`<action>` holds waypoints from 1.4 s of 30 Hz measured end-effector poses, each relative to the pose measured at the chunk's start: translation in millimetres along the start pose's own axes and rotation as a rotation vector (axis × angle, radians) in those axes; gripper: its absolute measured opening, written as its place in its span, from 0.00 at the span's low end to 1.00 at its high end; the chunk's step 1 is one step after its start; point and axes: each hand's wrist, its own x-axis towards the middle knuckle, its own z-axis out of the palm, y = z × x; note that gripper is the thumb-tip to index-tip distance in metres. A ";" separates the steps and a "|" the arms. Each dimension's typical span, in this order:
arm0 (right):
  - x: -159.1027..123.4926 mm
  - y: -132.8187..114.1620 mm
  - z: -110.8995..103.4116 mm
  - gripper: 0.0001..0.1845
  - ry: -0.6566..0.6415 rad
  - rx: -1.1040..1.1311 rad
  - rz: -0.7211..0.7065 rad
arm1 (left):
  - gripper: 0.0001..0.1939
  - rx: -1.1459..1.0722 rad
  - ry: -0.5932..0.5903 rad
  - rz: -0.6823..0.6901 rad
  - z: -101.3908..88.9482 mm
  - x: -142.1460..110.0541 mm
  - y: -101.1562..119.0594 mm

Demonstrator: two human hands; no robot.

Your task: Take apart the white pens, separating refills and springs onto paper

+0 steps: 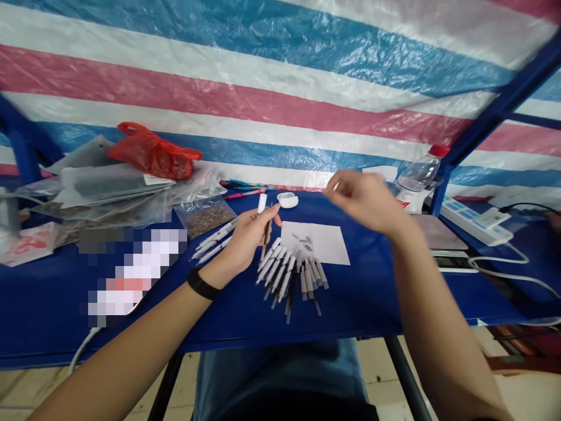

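Nearest in, the left hand [249,240], a black wristband [204,283] at its wrist, is closed around a slim white-and-black pen [266,234] above the blue tabletop [52,310]. A white end shows above the fingers and a dark tip below; the grip hides the middle, so whether this is one piece or two cannot be told. The right hand [366,202] is raised and apart, its fingers loosely curled; anything tiny between them would not show. Just ahead, white pens with dark tips [290,276] lie fanned against a white paper sheet [315,242] dotted with small dark bits, and more white pens [213,241] lie beside the left hand. Beyond sit a small round white lid [287,200] and a clear bag of brown granules [204,216]. A pixelated patch [135,275] hides part of the tabletop.
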 end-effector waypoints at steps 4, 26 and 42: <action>-1.6 9.5 26.9 0.08 -0.245 0.034 0.176 | 0.20 0.013 0.003 -0.006 0.4 -0.1 0.9; -8.2 2.1 52.1 0.02 -0.539 0.100 0.358 | 0.22 0.095 -0.025 0.028 -2.4 -0.6 0.2; -7.7 -13.9 50.5 0.16 -0.429 0.084 0.417 | 0.37 0.344 -0.164 -0.109 4.2 -8.1 11.4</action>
